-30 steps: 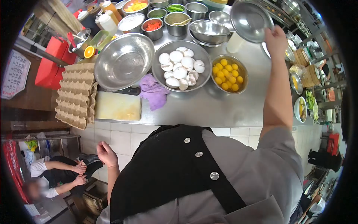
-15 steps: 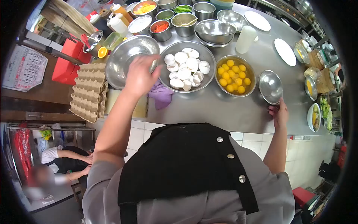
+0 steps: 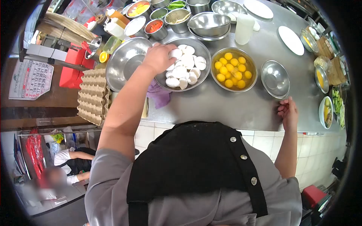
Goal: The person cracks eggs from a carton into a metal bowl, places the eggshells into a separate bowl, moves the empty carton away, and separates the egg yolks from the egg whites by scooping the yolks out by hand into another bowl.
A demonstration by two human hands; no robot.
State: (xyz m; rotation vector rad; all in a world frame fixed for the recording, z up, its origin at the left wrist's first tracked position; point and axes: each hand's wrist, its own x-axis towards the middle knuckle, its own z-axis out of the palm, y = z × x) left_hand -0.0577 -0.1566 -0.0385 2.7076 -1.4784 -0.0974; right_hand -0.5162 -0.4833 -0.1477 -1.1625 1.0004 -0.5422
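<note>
My left hand [image 3: 160, 57] reaches over the left rim of a metal bowl of white eggshells [image 3: 184, 67], its fingers around a white shell or egg at the pile's left side. To the right stands a metal bowl with several yolks in clear egg white [image 3: 233, 70]. Farther right, an empty small metal bowl [image 3: 275, 79] rests on the steel counter [image 3: 218, 107]. Just below that bowl is my right hand [image 3: 288, 113], fingers loosely curled and apart, with nothing in it.
An empty large metal bowl [image 3: 128, 62], egg trays [image 3: 93, 96] and a purple cloth [image 3: 158, 94] are at the left. Containers of ingredients [image 3: 155, 28], stacked bowls [image 3: 208, 25] and a translucent bottle [image 3: 244, 29] line the back. A person [image 3: 73, 162] sits at the lower left.
My right hand has brought the small bowl from the back right to the counter's front and released it. My left hand has come up from below and moved right into the eggshell bowl.
</note>
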